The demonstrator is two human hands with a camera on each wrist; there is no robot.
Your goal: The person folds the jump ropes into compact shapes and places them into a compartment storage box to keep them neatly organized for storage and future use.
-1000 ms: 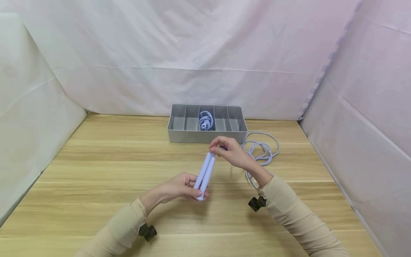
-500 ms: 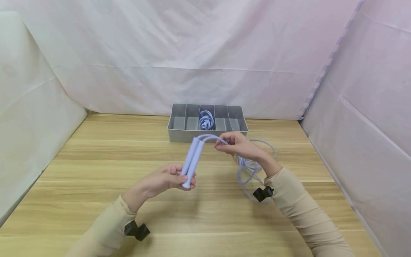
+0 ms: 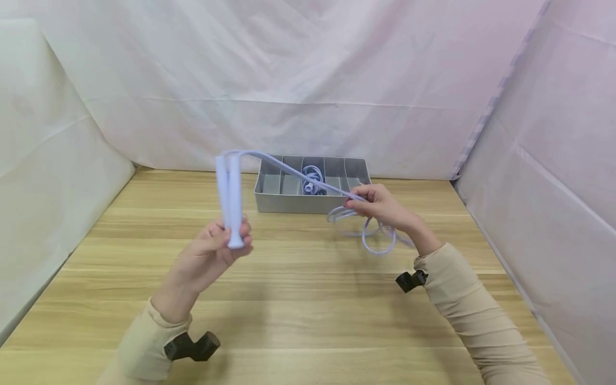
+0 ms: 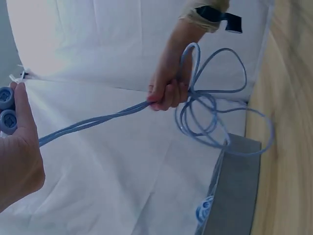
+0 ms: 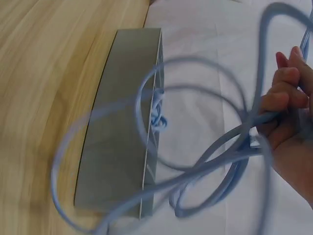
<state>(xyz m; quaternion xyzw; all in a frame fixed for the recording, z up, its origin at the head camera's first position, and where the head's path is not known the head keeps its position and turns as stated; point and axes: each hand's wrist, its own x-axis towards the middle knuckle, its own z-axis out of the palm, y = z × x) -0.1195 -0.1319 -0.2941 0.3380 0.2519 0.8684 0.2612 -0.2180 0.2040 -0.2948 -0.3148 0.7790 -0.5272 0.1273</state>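
Note:
A light-blue jump rope has its two handles (image 3: 235,198) side by side and nearly upright in my left hand (image 3: 208,256), which grips them by their lower ends. From their tops the doubled cord (image 3: 289,170) stretches across to my right hand (image 3: 382,206), which pinches it between thumb and fingers. Below and around the right hand hang loose loops of the cord (image 4: 200,110), lifted off the table in the left wrist view. In the right wrist view the loops (image 5: 215,171) are blurred. Only the handle ends (image 4: 7,121) show in the left wrist view.
Behind the hands a grey box (image 3: 298,203) with several compartments stands at the back of the wooden table (image 3: 308,321). A coiled blue cord (image 3: 314,179) lies in its middle compartment. White cloth (image 3: 298,80) hangs at the back and both sides.
My left hand has moved left and up with the handles, now more upright. My right hand has slid along the cord, moved a little right and raised the loops off the table.

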